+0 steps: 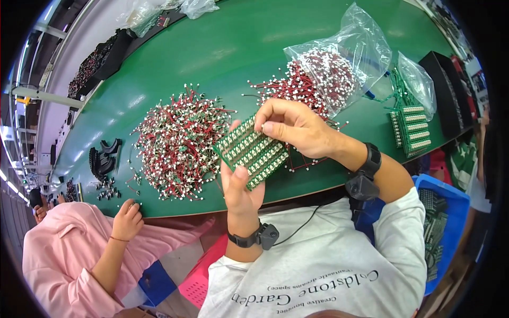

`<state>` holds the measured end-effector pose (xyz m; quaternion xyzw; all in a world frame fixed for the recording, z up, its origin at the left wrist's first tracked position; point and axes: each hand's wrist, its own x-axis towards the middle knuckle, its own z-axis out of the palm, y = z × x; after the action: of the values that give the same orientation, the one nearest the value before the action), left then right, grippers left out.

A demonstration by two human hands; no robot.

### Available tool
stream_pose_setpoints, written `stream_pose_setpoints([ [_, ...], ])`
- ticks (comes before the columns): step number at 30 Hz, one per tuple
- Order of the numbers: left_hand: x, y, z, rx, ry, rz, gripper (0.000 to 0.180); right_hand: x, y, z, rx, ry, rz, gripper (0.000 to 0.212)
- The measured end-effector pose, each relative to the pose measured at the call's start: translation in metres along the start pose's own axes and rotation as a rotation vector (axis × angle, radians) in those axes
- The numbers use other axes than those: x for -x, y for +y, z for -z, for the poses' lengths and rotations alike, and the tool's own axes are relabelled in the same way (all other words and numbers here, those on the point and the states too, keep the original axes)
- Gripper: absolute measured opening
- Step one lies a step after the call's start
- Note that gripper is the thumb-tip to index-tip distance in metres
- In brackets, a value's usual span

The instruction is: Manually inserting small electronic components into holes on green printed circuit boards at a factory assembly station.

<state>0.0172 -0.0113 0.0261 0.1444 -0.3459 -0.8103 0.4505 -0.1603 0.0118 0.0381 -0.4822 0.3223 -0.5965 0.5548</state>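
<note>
I hold a green circuit panel [252,152] up in front of my chest, over the near edge of the green table [222,47]. My left hand [241,191] grips it from below — the thumb lies across its lower face, the other fingers are hidden behind it, so I cannot tell how far they curl. My right hand [297,127] comes over the panel's upper right corner, thumb and forefinger pinched together at the edge; whether something small sits between them is hidden from me. The panel is tilted, its rows of pale parts running diagonally.

Just beyond the panel, to its left, a big heap of red-wired connectors [177,143] lies on the table. To the right behind my right hand a second pile of the same [294,87] spills out of a clear plastic bag [347,58]. Further right, a stack of green panels [411,130] lies half inside another clear bag [419,79], with a black tray [445,90] beyond it.

Small black parts [103,159] lie near the table's left end. A person in a pink sleeve [79,249] sits on my left, their hand [127,217] resting at the table's near edge. A blue crate [445,222] of boards stands low on my right — a pink one [199,278] by my knees.
</note>
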Motion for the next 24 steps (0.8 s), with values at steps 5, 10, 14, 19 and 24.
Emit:
stream_pose_setpoints([
  [5, -0.004, 0.001, -0.003, 0.052, 0.067, 0.140, 0.075, 0.002, 0.002, -0.004, 0.052, -0.042, -0.043, 0.012],
  [10, -0.003, 0.001, -0.006, -0.053, 0.087, 0.035, 0.068, 0.002, -0.007, 0.008, 0.398, 0.166, 0.122, 0.014],
  [14, -0.002, -0.002, -0.006, -0.168, 0.113, -0.027, 0.068, 0.002, -0.007, 0.007, 0.512, 0.162, 0.130, 0.014],
  [19, -0.003, -0.005, -0.009, -0.191, 0.099, -0.028, 0.071, 0.003, -0.002, 0.006, 0.662, 0.209, 0.203, 0.014],
  [24, -0.003, -0.007, -0.005, -0.237, 0.068, -0.055, 0.071, 0.003, -0.003, 0.008, 0.760, 0.194, 0.264, 0.013],
])
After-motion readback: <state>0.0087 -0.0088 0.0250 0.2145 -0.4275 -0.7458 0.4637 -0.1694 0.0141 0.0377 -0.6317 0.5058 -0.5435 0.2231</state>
